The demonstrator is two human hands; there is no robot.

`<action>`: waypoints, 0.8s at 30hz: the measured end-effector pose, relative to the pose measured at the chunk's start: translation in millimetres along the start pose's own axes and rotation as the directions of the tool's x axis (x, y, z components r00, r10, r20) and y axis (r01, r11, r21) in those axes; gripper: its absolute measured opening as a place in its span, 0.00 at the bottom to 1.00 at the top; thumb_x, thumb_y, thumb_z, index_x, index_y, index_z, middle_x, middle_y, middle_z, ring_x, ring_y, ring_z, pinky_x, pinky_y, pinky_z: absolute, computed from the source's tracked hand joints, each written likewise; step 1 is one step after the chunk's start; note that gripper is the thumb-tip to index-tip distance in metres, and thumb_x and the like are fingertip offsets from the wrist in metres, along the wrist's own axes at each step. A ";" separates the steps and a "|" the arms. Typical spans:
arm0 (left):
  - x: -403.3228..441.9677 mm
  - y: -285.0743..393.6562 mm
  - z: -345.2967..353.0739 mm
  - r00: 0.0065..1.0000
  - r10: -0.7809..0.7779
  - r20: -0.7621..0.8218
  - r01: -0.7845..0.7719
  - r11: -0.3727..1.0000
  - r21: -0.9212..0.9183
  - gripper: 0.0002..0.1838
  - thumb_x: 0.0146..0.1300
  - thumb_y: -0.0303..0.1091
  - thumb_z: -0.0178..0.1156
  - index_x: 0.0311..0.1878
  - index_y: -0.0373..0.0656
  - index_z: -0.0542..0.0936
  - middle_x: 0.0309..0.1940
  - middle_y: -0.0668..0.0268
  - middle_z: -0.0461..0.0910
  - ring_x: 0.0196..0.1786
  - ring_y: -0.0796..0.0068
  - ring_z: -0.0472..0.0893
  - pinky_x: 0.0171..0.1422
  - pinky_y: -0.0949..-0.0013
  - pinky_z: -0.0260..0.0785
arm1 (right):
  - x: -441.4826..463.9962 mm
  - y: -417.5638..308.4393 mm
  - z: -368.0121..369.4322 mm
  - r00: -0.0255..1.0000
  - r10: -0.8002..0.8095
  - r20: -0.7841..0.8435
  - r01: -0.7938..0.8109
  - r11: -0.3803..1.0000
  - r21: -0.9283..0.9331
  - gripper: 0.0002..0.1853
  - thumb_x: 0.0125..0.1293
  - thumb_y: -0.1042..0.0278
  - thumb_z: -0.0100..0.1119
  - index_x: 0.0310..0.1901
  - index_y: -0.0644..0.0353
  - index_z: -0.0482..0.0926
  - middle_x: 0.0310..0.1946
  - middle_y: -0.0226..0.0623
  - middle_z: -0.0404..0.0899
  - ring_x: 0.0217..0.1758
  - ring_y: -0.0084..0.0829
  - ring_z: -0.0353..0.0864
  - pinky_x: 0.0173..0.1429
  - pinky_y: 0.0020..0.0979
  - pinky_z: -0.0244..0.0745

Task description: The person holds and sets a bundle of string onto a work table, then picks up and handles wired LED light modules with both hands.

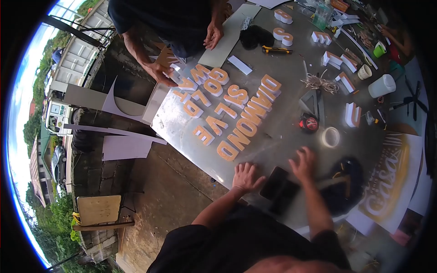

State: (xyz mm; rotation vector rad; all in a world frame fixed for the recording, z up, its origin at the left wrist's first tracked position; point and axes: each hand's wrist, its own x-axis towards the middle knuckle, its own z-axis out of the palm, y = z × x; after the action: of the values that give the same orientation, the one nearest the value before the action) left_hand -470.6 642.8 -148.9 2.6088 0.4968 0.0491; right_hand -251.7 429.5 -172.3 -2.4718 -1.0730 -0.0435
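Observation:
My left hand (247,176) rests flat at the near edge of the metal table (282,123), its fingers spread, just below the orange-faced letters spelling DIAMOND (249,119). My right hand (303,164) lies to the right with its fingers apart, below a roll of tape (330,137), and holds nothing. Between my hands and a little nearer to me is a dark phone (274,183). Left of DIAMOND stand more orange-and-white letters, with SILVE (226,109) in one row and GOLD (207,93) in another.
Across the table a person in dark clothes (164,20) reaches toward the letters. A red tape measure (309,123), a yellow cutter (276,49), a string bundle (321,82), white cups and loose letters lie about. A dark cap-like item (343,186) and a printed "Casa" sheet (387,182) are at right.

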 end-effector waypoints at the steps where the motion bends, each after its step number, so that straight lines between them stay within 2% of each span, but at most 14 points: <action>1: 0.6 -1.1 1.0 1.000 -0.008 -0.001 0.008 1.000 0.001 0.33 0.67 0.68 0.57 0.59 0.49 0.76 0.50 0.58 0.72 0.56 0.53 0.69 0.66 0.52 0.57 | 0.5 0.2 0.0 1.000 -0.001 -0.002 0.001 1.000 -0.004 0.29 0.64 0.43 0.69 0.58 0.55 0.77 0.66 0.44 0.69 0.70 0.54 0.67 0.72 0.54 0.64; 6: -1.1 -3.1 3.3 1.000 -0.012 0.002 0.012 1.000 -0.007 0.35 0.67 0.70 0.56 0.60 0.48 0.75 0.49 0.58 0.71 0.55 0.54 0.69 0.67 0.53 0.56 | 0.0 0.4 -0.5 0.998 -0.039 0.043 0.040 0.999 -0.015 0.28 0.65 0.43 0.68 0.59 0.55 0.76 0.67 0.45 0.68 0.71 0.54 0.67 0.72 0.55 0.63; 7: -2.6 -2.7 2.6 0.998 -0.058 0.009 0.058 0.998 -0.010 0.35 0.67 0.70 0.56 0.60 0.48 0.75 0.49 0.58 0.71 0.55 0.54 0.69 0.67 0.53 0.56 | -1.3 1.7 -0.6 0.999 -0.029 0.046 0.030 0.999 -0.026 0.28 0.66 0.44 0.67 0.59 0.55 0.76 0.67 0.45 0.68 0.71 0.54 0.67 0.72 0.55 0.63; 9: 0.4 -5.0 0.8 1.000 0.007 0.025 -0.005 0.999 -0.042 0.36 0.67 0.70 0.55 0.61 0.48 0.75 0.49 0.58 0.71 0.54 0.54 0.69 0.68 0.53 0.56 | 0.9 3.3 1.1 0.999 -0.029 0.038 0.031 0.999 -0.040 0.28 0.66 0.44 0.67 0.59 0.56 0.76 0.67 0.46 0.68 0.70 0.55 0.68 0.72 0.55 0.63; 10: 1.5 -5.7 -1.5 1.000 -0.018 0.022 0.019 0.999 -0.041 0.36 0.67 0.70 0.55 0.61 0.48 0.75 0.49 0.58 0.71 0.54 0.54 0.69 0.68 0.53 0.56 | 2.9 4.0 2.5 0.998 -0.046 0.054 0.048 0.998 -0.029 0.28 0.66 0.44 0.67 0.59 0.56 0.76 0.67 0.46 0.68 0.70 0.55 0.68 0.72 0.55 0.63; 12: 0.3 -4.1 -3.6 0.998 -0.009 0.065 0.014 0.997 -0.073 0.35 0.66 0.67 0.58 0.60 0.44 0.75 0.50 0.57 0.70 0.55 0.52 0.68 0.68 0.51 0.57 | 2.7 4.6 1.5 0.997 -0.068 0.027 0.069 0.996 -0.049 0.28 0.66 0.45 0.67 0.59 0.56 0.76 0.67 0.47 0.69 0.70 0.55 0.68 0.72 0.55 0.63; 24: -0.7 -4.6 -0.4 1.000 -0.009 0.014 0.010 0.998 -0.069 0.33 0.65 0.66 0.58 0.57 0.46 0.75 0.49 0.57 0.70 0.55 0.51 0.69 0.68 0.51 0.57 | 1.9 6.3 3.3 0.997 -0.073 0.031 0.075 0.994 -0.074 0.28 0.67 0.44 0.67 0.58 0.57 0.77 0.67 0.46 0.69 0.69 0.55 0.68 0.73 0.55 0.62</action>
State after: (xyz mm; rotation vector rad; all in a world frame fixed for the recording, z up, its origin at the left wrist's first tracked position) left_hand -472.8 646.4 -150.7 2.5381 0.4936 0.0448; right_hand -246.4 428.3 -177.3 -2.5051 -1.1947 -0.0727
